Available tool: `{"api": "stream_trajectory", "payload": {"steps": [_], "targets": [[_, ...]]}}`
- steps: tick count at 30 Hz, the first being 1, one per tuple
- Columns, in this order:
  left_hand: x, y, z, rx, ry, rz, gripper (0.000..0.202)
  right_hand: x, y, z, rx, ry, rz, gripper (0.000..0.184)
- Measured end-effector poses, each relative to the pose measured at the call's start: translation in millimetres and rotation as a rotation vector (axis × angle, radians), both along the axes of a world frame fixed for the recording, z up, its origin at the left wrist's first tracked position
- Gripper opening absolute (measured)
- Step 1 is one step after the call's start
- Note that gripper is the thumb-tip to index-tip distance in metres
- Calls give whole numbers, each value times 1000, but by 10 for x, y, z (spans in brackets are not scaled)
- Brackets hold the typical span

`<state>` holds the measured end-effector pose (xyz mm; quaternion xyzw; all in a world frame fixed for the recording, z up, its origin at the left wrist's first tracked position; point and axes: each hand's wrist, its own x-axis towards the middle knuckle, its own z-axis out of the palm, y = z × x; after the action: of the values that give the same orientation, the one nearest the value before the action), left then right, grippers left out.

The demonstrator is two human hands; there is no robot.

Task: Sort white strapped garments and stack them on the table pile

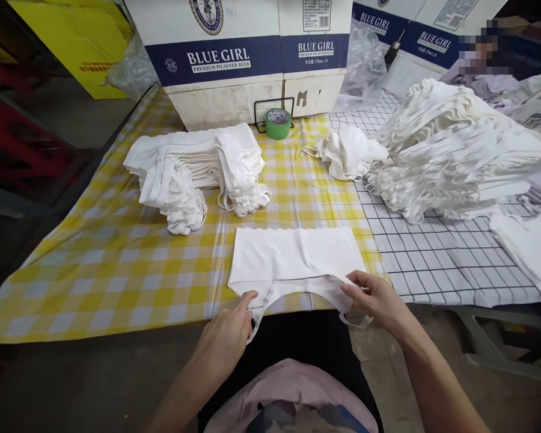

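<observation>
From my remote seat I see both hands at the near edge of the table, working one white garment (297,258). It lies flat on the yellow checked cloth (94,258), its scalloped far edge straight and its near edge hanging just over the table's edge. My left hand (232,328) has its fingers closed on the garment's lower left corner, where a narrow strap loops down over the edge. My right hand (374,297) pinches the lower right corner between thumb and fingers, with another bit of strap hanging below it. Beyond the garment to the left sits a neat stack of folded white pieces (193,168), straps spilling out at its front. To the right, on the black-and-white grid cloth (442,258), rises a large loose pile of white pieces (455,150), and one crumpled piece (347,150) lies just beside it, over the seam between the two cloths. A green tape roll (278,123) stands behind the garment, against a black wire stand (274,111) and the Blue Girl beer cartons (234,54). More flat white pieces (527,246) lie at the far right. Clear plastic bags (365,60) are bunched between the cartons.
</observation>
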<state>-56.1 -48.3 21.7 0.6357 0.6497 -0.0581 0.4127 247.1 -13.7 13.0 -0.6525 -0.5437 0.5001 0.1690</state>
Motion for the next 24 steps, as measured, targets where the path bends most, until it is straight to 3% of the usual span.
{"api": "stream_trajectory", "payload": {"steps": [5, 15, 24], "targets": [[-19, -34, -58, -7, -34, 41, 44, 85, -151, 119, -148, 213, -17, 32], [35, 13, -50, -54, -75, 65, 47, 257, -279, 181, -87, 295, -161, 32], [18, -29, -69, -28, -102, 67, 46, 279, -336, 257, -89, 374, -145, 32]]}}
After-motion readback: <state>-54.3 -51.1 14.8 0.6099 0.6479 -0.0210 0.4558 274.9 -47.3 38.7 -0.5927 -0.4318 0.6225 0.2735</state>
